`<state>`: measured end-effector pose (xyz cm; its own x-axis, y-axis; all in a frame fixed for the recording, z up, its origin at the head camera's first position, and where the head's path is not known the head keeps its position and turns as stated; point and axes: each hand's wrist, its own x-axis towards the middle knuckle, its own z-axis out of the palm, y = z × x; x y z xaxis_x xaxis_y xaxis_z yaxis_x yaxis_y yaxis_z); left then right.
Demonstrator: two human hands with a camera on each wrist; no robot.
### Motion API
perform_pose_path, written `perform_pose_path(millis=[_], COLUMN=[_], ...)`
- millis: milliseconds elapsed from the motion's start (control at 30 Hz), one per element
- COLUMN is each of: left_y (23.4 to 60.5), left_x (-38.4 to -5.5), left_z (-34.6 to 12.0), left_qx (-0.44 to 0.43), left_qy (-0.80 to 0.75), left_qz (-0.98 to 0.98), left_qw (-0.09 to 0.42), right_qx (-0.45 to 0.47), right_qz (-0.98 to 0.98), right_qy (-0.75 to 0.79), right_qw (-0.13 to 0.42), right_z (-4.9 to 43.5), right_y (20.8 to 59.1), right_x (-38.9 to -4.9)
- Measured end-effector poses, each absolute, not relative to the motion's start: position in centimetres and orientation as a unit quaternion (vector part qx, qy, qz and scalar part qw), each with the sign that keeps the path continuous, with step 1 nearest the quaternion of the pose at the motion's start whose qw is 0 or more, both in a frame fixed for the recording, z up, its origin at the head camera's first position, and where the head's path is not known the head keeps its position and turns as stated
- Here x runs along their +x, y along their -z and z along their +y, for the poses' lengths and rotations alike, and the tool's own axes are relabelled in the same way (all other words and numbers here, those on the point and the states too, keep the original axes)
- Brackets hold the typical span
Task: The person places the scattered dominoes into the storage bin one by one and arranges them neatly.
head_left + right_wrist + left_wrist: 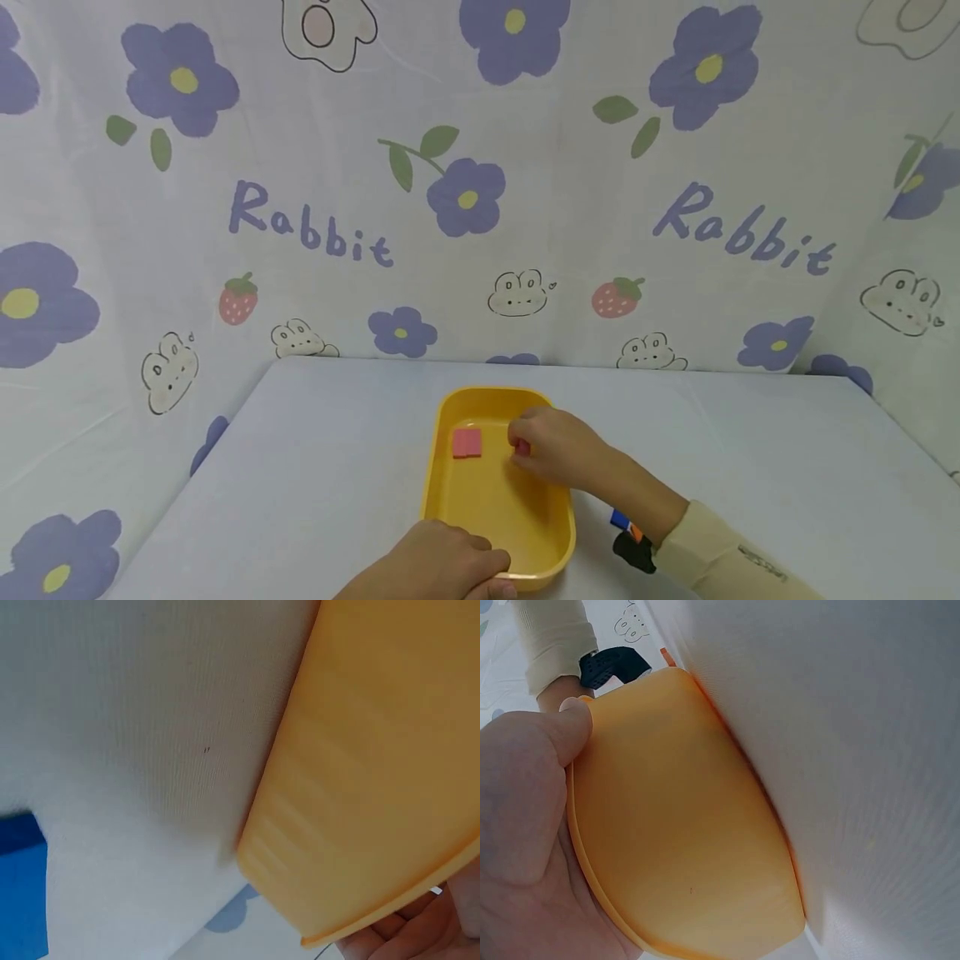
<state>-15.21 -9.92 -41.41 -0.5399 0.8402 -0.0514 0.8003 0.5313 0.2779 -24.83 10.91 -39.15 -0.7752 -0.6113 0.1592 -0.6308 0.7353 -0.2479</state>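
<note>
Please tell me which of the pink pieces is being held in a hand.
The pink piece gripped in the right hand; the other pink pieces lie together in the left side of the yellow tray, untouched.

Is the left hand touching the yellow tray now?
Touching. The left wrist view shows the left hand gripping the yellow tray by its rim, thumb against the outer wall.

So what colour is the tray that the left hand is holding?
The tray is yellow; the head view shows it best.
</note>
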Motion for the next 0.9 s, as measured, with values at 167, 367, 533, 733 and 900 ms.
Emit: perform_pose_path(millis=[167,367,533,733,900], left_y=[41.6,41.5,41.5,41.5,41.6], left_x=[-15.2,-15.2,-15.2,-15.0,-15.0], left_z=[-9.9,-10.0,-10.0,-10.0,-10.0], left_qx=[0.468,0.471,0.47,0.473,0.476], left_qy=[-0.105,-0.097,-0.101,-0.097,-0.098], left_qz=[0.873,0.874,0.874,0.873,0.872], left_qw=[0.087,0.075,0.073,0.064,0.06], right_qx=[0.341,0.352,0.363,0.379,0.389], right_qz=[-0.931,-0.929,-0.925,-0.92,-0.916], right_qy=[-0.129,-0.111,-0.103,-0.096,-0.088], right_qw=[0.031,0.028,0.031,0.036,0.048], right_z=[10.5,10.1,9.9,9.7,9.6], right_y=[39.6,39.9,40.1,40.5,41.0], right_x=[-25.0,-25.1,-25.2,-25.4,-25.7])
